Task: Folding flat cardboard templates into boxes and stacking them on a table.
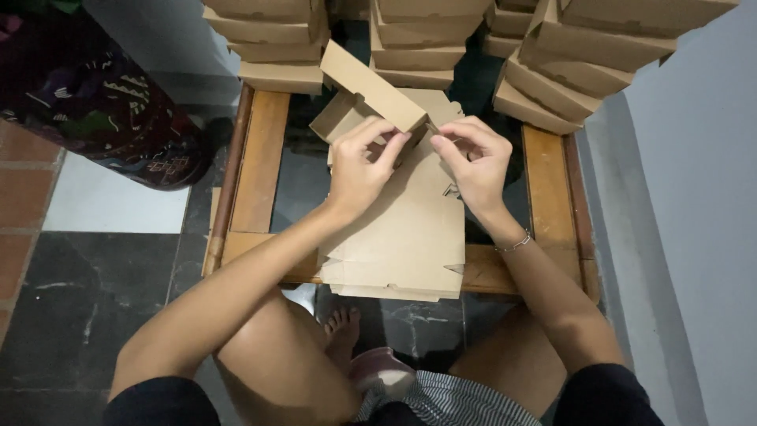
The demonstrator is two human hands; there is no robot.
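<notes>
Head view, left hand: the left hand [356, 170] pinches a raised side flap of the cardboard box [394, 221] between thumb and fingertips.
Head view, right hand: the right hand [473, 162] grips the neighbouring flap edge with bent fingers, just beside the left; a thin bracelet [514, 243] circles its wrist.
Box: brown, half folded, lying flat on a pile of cardboard blanks [394, 280] in the middle of the worktop [256, 170], its far wall tilted up.
Worktop: low, wooden frame, dark centre panel.
Behind: stacks of finished boxes [568, 67] line the far edge.
Floor: dark tiles [79, 308]; a patterned cloth [95, 95] at upper left.
Below: bare knees and one foot [341, 331].
</notes>
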